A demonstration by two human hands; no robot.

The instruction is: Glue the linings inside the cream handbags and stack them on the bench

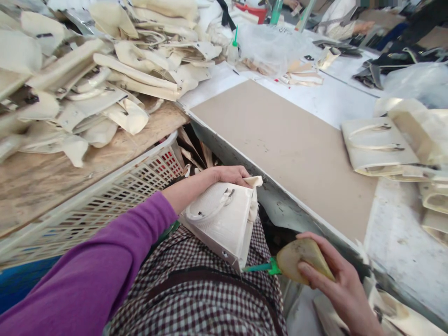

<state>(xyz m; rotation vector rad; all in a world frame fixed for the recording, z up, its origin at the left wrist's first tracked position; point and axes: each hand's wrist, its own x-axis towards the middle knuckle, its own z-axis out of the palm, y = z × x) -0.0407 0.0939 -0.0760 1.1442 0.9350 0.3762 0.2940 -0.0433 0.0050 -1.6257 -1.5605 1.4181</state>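
Observation:
A cream handbag (219, 212) with a looped handle rests tilted on my lap, over a checked apron (196, 298). My left hand (233, 175) is closed on the bag's far edge; its fingertips are partly hidden. In my right hand (334, 275) is a yellowish squeeze bottle (304, 261) with a green cap and a long green nozzle. The bottle lies sideways, gripped between thumb and fingers. Its nozzle tip is at the bag's lower corner, and I cannot tell whether it touches.
Cream bag parts (140, 70) are heaped on a wooden table (168, 123) at left, above a plastic basket (140, 179). A brown board (280, 140) covers part of the white table. Finished-looking bags (380, 144) lie at right. Another glue-type bottle (233, 51) stands behind. A person's hand (364, 28) shows far off.

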